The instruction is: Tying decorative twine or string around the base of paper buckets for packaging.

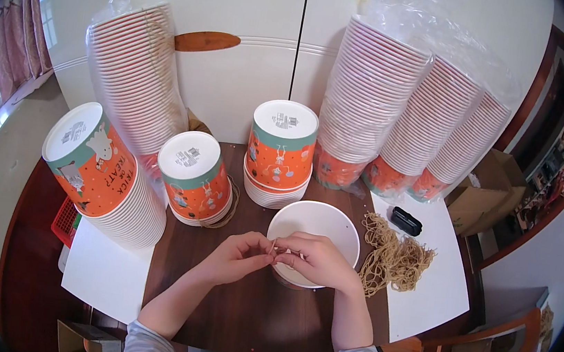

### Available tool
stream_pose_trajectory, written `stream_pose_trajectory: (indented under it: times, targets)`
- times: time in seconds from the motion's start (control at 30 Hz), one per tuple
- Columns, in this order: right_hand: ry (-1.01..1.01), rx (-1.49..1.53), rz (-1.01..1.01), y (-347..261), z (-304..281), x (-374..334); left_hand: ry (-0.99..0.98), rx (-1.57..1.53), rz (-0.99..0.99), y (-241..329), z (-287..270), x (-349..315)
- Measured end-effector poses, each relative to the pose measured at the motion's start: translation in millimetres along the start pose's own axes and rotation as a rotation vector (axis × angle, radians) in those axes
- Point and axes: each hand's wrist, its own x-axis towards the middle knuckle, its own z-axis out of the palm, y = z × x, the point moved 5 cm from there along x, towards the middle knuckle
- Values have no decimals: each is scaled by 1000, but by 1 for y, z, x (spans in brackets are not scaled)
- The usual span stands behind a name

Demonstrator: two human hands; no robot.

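A white-lined paper bucket [329, 223] stands upright on the brown tabletop, its mouth facing up. Over its near left rim, my left hand [241, 258] and my right hand [320, 258] meet with fingertips pinched together. Something thin and pale shows between the fingertips, too small to make out. To the right of the bucket lies a loose tangle of tan cords [391, 258]. An upside-down orange and green bucket stack [196, 180] stands left of my hands, with a loop of cord by its base. Another such stack [279, 155] stands behind the open bucket.
A taller inverted bucket stack [105, 170] leans at the left edge. Plastic-wrapped bucket stacks stand at the back left [134, 69] and back right [374, 96]. A small black case [406, 221] sits beyond the cords. Cardboard boxes [489, 192] and a wooden chair [485, 345] are to the right.
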Motion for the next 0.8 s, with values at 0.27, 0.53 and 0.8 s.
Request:
stream_pose_trajectory:
  times: [0.27, 0.53, 0.8]
  targets:
    - [43, -8, 24, 2, -2, 2, 3, 15, 24, 6, -1, 2]
    - [104, -75, 56, 1, -4, 0, 73, 245, -110, 3, -11, 0]
    - [115, -173, 98, 0, -6, -1, 199, 1, -79, 6, -19, 1]
